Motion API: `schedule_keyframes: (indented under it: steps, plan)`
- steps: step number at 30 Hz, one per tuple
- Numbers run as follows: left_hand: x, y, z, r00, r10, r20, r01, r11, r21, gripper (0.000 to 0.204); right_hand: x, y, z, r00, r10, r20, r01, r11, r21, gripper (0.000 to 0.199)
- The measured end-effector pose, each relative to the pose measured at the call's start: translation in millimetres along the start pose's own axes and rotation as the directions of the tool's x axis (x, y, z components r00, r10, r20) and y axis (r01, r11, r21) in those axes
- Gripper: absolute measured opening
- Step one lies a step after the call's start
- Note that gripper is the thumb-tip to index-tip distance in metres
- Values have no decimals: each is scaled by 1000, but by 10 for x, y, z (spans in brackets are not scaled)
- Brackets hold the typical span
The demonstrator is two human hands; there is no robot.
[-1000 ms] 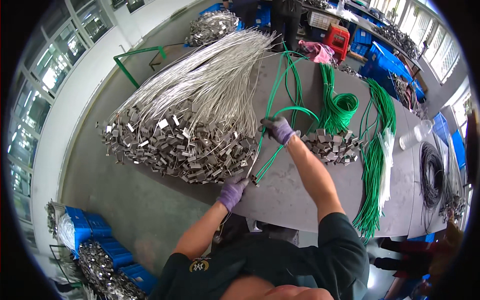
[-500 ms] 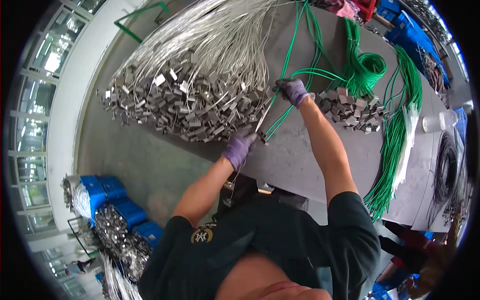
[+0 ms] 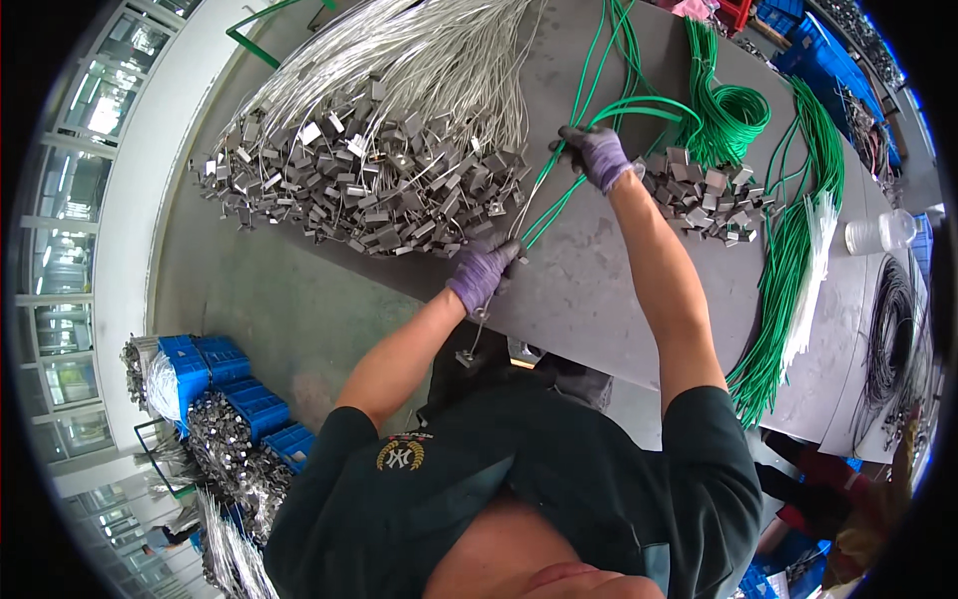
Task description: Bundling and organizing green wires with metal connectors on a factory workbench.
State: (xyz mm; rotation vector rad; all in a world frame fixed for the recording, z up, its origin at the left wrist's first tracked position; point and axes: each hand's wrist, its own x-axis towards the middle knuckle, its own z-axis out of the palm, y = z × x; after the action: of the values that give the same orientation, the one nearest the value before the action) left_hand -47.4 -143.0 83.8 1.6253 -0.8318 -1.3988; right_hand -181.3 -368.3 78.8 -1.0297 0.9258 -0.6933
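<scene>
so compared with a moment back, the left hand [image 3: 482, 272] in its purple glove has slid up to the near edge of the grey metal worktable [image 3: 589, 290], and it's now closed around the near ends of the thin green cables [image 3: 547, 205], with a small silver tag dangling below the fist. the right hand [image 3: 597, 155], also gloved, has drifted further over that table and has its fingers curled shut on the same green strands, further along. so the strands now run taut between the two fists, looks like a few are being pulled out and straightened. the big heap of grey metal clips with silver wires [image 3: 369, 180] sits on the table just left of the cables, a smaller clip pile [image 3: 704, 195] just right of them.
</scene>
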Motion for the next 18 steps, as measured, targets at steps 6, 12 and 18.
schedule_keyframes:
  steps: [6,12,18]
  plan:
    - [91,22,-221,942,-77,327,202,908,-368,13,-529,133,431,986,130,104,-133,991,21,22]
    - [-107,-336,-263,873,471,128,-449,672,588,23,-267,32,226,999,-42,-27,42,999,20,21]
    - [-137,-519,-392,970,242,22,-238,926,292,20,-516,330,463,995,68,70,-74,993,94,25]
